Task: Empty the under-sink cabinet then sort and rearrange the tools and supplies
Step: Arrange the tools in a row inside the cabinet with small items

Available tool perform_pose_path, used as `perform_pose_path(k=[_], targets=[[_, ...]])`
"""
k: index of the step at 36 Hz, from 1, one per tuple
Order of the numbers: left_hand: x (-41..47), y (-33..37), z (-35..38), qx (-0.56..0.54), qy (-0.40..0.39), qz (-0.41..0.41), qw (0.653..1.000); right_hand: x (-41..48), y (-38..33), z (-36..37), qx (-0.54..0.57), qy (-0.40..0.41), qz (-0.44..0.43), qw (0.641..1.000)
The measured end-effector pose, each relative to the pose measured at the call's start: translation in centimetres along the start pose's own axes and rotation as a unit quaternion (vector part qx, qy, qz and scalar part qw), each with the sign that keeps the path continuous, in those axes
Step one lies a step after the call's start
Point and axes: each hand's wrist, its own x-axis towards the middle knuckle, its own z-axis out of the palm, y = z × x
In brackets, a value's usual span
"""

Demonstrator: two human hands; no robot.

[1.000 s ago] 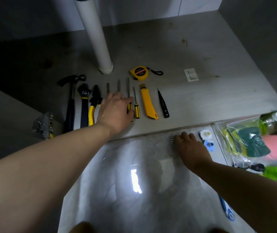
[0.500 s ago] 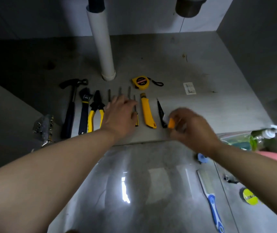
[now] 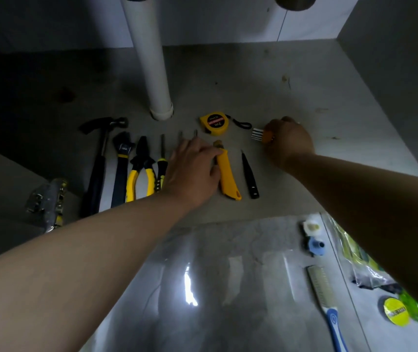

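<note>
Left hand flat over screwdrivers, grip released, right hand grasping half-hidden bit set

Two arms come in from the bottom, one on each side. Both arms are bare all the way up, with no sleeves on them. The left hand has no glove, no ring and no watch. The right hand is bare too, and its wrist has no band or strap on it

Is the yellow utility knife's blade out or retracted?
Cannot tell: the left hand covers part of the yellow utility knife's tip.
</note>
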Motion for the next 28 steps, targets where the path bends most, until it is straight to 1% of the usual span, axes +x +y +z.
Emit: perform_pose_path(k=[4,7,9,11,13,15,16,19,21,23,26,28], targets=[[-0.4,0.9,-0.1,-0.004,0.022,0.009,1.000,-2.1,1.0,-0.9,0.048,0.010,-0.058,0.997],[-1.1,2.2,-0.1,0.000,0.050,0.042,0.998,-4.9,2.7,-2.2,0.057,0.024,-0.103,0.993],[-1.8,3.6,0.2,-0.004,0.068,0.087,0.994,-7.6,4.3,-3.5,0.066,0.004,-0.123,0.990],[-2.8,5.4,0.6,0.000,0.082,0.148,0.986,-10.8,5.7,-4.6,0.065,-0.033,-0.146,0.987],[-4.1,7.3,1.2,0.003,0.071,0.220,0.973,-14.4,7.2,-4.9,0.052,-0.073,-0.145,0.985],[-5.5,9.3,2.2,-0.003,0.033,0.277,0.960,-17.9,9.0,-4.1,0.027,-0.112,-0.101,0.988],[-6.3,10.2,2.8,-0.007,0.007,0.293,0.956,-19.6,10.0,-3.2,-0.001,-0.136,-0.080,0.987],[-8.5,12.3,4.8,-0.032,-0.083,0.294,0.952,-24.5,12.7,0.1,-0.100,-0.221,-0.005,0.970],[-10.0,13.0,6.3,-0.067,-0.159,0.263,0.949,-27.5,13.9,2.3,-0.106,-0.250,0.068,0.960],[-11.2,13.3,7.8,-0.095,-0.236,0.218,0.942,-29.7,14.7,4.2,-0.081,-0.251,0.132,0.956],[-12.6,13.0,9.6,-0.131,-0.323,0.134,0.928,-31.1,15.1,6.5,-0.027,-0.218,0.213,0.952],[-13.2,12.7,10.5,-0.146,-0.356,0.086,0.919,-31.4,15.3,7.4,-0.001,-0.195,0.255,0.947]])
